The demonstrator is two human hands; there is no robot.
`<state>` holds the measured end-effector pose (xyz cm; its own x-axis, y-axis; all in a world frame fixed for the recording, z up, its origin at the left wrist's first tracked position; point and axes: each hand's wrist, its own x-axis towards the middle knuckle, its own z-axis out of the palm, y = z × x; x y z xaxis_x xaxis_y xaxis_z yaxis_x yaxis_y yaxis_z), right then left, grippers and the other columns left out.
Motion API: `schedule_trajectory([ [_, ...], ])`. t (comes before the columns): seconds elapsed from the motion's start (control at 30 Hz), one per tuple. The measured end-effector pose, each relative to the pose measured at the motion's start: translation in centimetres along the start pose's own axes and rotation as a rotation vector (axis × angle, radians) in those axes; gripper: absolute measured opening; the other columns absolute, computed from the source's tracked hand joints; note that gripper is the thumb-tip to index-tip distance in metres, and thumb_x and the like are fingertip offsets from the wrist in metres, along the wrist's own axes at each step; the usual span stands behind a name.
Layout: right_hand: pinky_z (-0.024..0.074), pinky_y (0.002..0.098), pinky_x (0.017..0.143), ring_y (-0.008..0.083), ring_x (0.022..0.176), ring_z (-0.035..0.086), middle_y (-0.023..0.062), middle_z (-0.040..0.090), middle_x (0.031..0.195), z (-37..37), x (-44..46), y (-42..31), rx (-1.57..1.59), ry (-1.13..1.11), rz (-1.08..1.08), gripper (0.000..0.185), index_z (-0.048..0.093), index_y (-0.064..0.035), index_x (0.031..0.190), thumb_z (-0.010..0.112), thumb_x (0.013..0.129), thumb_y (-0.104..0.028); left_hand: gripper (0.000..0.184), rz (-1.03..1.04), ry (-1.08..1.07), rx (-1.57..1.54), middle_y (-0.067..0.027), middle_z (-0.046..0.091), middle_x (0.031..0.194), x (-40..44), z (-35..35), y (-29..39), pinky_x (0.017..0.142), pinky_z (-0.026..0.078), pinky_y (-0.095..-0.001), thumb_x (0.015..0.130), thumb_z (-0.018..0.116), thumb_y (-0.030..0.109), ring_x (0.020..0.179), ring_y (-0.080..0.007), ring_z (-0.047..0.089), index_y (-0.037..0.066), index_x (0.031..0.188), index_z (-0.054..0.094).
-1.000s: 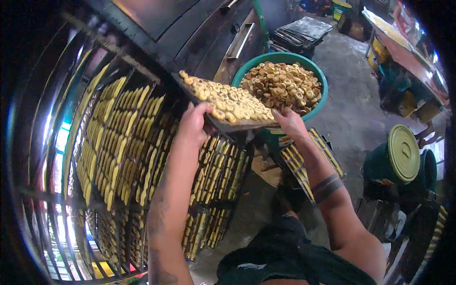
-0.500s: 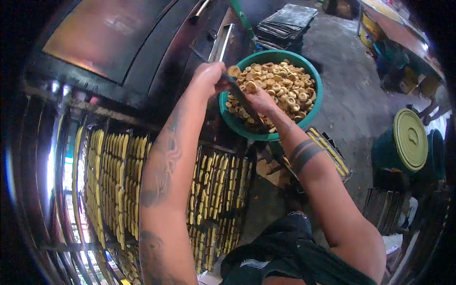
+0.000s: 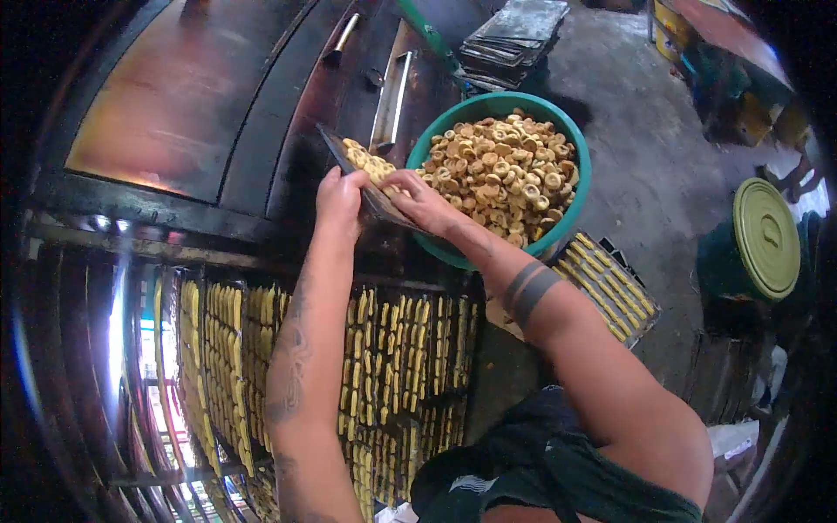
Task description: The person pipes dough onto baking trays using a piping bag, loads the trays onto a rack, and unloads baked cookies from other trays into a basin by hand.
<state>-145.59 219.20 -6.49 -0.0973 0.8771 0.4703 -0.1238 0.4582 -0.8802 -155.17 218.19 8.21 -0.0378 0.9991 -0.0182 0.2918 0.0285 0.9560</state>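
A dark, flat baking tray (image 3: 394, 212) is tilted beside the left rim of a green tub, with round golden cookies (image 3: 366, 160) in rows on its upper face. My left hand (image 3: 338, 202) is closed around the tray's near edge. Across the tray's face lies my right hand (image 3: 420, 202), its fingers stretched over the surface and touching the cookies nearest the tub. The green tub (image 3: 582, 166) holds a big heap of loose round cookies (image 3: 506, 166).
Below left, a rack of trays bears rows of long yellow dough pieces (image 3: 384, 349). Another tray of such pieces (image 3: 606, 288) lies right of my arm. Stacked dark trays (image 3: 514, 39) stand behind the tub. A dark oven front with a metal handle (image 3: 392, 100) is at left; a lidded bin (image 3: 767, 237) is at right.
The tray has moved left from over the tub and turned from nearly edge-on, so its cookies now show. My right hand has moved left from the tub onto the tray.
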Motion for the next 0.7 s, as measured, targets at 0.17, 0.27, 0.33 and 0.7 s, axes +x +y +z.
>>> schedule_trajectory([
  [0.17,0.0419,0.0408,0.096,0.0367,0.113,0.049,0.0198,0.051,0.120,-4.4,-3.8,7.4,-0.401,-0.096,0.209,0.038,0.055,-0.0063,0.114,0.057,0.077,-0.018,0.024,-0.029,-0.015,-0.050,-0.0091,0.061,0.088,-0.3,-0.5,-0.3,0.070,0.048,-0.0332,0.072,0.055,0.001,0.078,-0.0220,0.060,0.000,0.095,0.058],
  [0.27,0.0453,0.0443,0.091,0.0394,0.105,0.055,0.0221,0.059,0.109,-7.3,-3.6,5.1,-0.666,-0.096,0.362,0.035,0.062,-0.0035,0.108,0.059,0.076,-0.017,0.023,-0.060,-0.006,-0.054,-0.0091,0.061,0.088,-0.6,0.3,0.7,0.070,0.048,-0.0336,0.072,0.054,0.001,0.077,-0.0218,0.059,0.000,0.095,0.058],
  [0.33,0.0463,0.0412,0.090,0.0376,0.105,0.058,0.0246,0.057,0.119,-7.3,-1.5,0.8,-0.207,0.316,0.403,0.044,0.058,0.0017,0.116,0.061,0.078,-0.022,0.022,-0.074,-0.020,-0.076,-0.0089,0.060,0.086,-1.0,0.7,1.0,0.069,0.048,-0.0342,0.072,0.055,0.002,0.076,-0.0223,0.059,0.000,0.094,0.058],
  [0.7,0.0216,0.0346,0.111,0.0269,0.135,0.030,0.0144,0.034,0.146,-1.9,-1.4,-3.4,0.184,0.039,0.329,0.060,0.033,-0.0046,0.142,0.034,0.096,-0.043,0.026,0.034,0.165,0.021,-0.0102,0.058,0.082,0.5,1.0,-0.5,0.064,0.047,-0.0358,0.064,0.052,-0.001,0.070,-0.0245,0.058,-0.002,0.089,0.058],
])
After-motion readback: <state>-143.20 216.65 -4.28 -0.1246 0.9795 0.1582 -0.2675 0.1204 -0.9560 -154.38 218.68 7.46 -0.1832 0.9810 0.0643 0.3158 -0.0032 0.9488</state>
